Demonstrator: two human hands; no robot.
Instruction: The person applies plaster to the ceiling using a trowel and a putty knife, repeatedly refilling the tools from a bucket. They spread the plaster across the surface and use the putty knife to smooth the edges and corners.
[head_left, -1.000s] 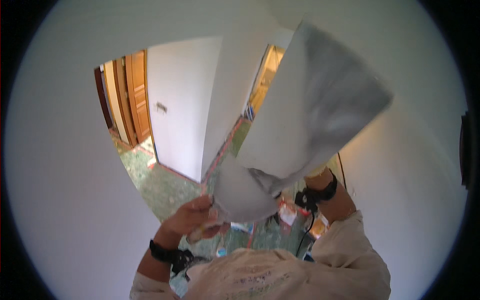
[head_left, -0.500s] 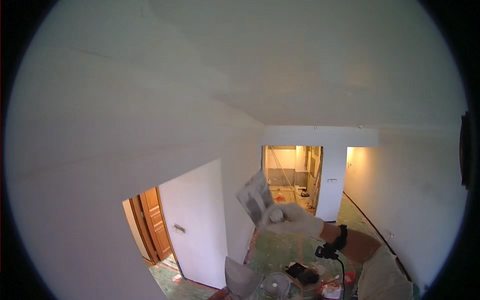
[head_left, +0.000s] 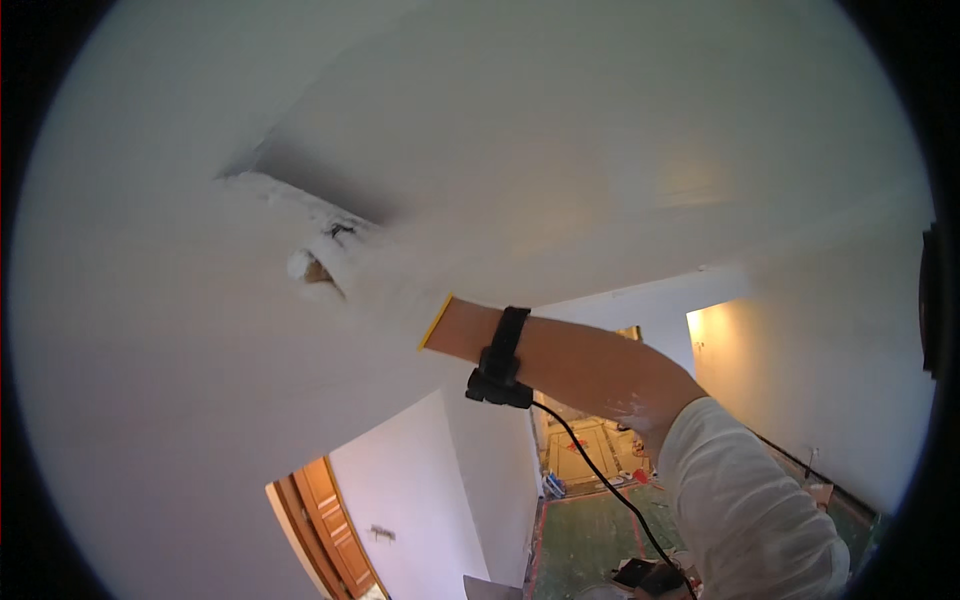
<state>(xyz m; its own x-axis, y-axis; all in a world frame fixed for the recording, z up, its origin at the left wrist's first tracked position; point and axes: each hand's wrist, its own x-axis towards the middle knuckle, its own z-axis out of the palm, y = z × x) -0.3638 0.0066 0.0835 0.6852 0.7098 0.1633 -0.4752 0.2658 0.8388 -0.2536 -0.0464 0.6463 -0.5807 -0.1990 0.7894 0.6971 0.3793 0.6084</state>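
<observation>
My right hand (head_left: 370, 275), in a white glove with a yellow cuff, is raised to the pale ceiling (head_left: 600, 120). It holds a broad scraper or trowel (head_left: 300, 205) by a handle showing light brown, the long blade coated white and against the surface, with a dark shadow along it. A black strap with a device and cable (head_left: 497, 375) circles my right forearm. A grey flat plate (head_left: 490, 590) pokes in at the bottom edge; my left hand is out of view.
A wooden door (head_left: 330, 520) stands in an opening at lower left. Beyond the white walls (head_left: 820, 360) is a lit doorway with boards and clutter (head_left: 585, 450). The green-covered floor (head_left: 580, 540) below carries dark items and other things (head_left: 640, 572).
My right arm has risen and swung leftward with the blade, up to the ceiling. The view has tilted upward. My left hand and most of the grey plate have dropped out of sight.
</observation>
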